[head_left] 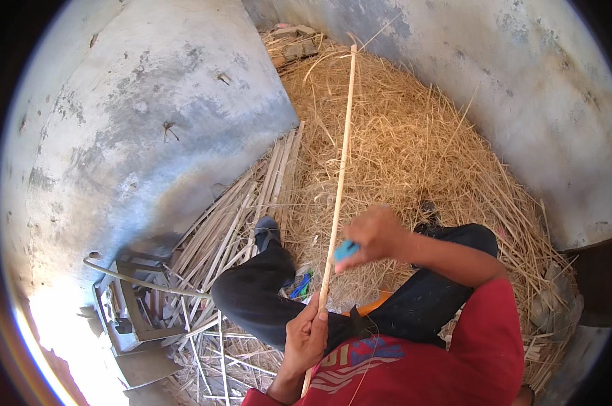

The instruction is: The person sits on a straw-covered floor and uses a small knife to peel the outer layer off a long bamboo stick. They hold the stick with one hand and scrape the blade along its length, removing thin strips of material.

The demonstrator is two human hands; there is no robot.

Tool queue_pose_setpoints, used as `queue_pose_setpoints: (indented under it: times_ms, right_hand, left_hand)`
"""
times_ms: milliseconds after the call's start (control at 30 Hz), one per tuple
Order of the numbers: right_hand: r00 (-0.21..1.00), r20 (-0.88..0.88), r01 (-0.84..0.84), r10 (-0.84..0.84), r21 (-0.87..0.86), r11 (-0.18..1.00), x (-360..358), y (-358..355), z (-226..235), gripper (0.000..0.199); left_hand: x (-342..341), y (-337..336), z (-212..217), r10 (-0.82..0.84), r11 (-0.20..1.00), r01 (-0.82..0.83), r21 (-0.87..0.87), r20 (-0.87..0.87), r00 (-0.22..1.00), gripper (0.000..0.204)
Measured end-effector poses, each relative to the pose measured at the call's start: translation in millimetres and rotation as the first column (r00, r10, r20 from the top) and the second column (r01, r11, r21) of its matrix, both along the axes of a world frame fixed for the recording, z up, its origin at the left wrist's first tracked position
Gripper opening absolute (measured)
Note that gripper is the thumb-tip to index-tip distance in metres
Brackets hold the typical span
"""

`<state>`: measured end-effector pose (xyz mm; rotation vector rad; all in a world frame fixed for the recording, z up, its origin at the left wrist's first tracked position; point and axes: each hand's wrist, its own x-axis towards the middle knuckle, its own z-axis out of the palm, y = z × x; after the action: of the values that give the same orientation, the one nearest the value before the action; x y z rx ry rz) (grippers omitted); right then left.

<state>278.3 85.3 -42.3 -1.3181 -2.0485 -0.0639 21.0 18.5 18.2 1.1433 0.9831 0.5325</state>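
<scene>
Our left hand grips the long thin pale bamboo stick low, its axis running to frame top. Our right hand, nearer mid-stick, clenches a small blue tool against it.

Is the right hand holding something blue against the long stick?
Yes: the right hand grips a small blue object pressed against the long stick.

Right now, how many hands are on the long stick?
2: the left hand grips the long stick near its lower end; the right hand, holding a small blue object, presses against it higher up.
</scene>
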Motion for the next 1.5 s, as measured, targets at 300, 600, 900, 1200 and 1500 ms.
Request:
queue_pose_setpoints:
  times_ms: [300,600,900,1200,1500]
  right_hand:
    - [0.860,0.009,0.505,-0.511,-0.162,0.848,101,55,-17,0.076]
    - [0.989,-0.016,0.148,-0.147,0.108,0.983,47,29,-8,0.066]
    - [0.731,-0.015,0.681,-0.683,-0.057,0.730,193,78,-9,0.066]
    - [0.445,-0.304,0.622,-0.842,-0.571,0.535,283,72,-44,0.079]
    - [0.733,-0.521,-0.023,-0.436,-0.661,0.750,107,42,7,0.067]
  left_hand:
    - [1,-13,1,-0.100,0.994,0.102,0.037,-0.057,0.993,0.042]
    - [-6,-11,9,-0.087,0.993,0.096,0.069,-0.121,0.989,0.044]
    - [-19,-32,20,-0.262,0.946,0.299,0.123,-0.252,0.932,0.042]
    - [-35,-43,19,-0.345,0.905,0.399,0.148,-0.294,0.891,0.041]
    - [-16,1,0,-0.014,0.909,0.157,0.386,-0.347,0.938,0.039]
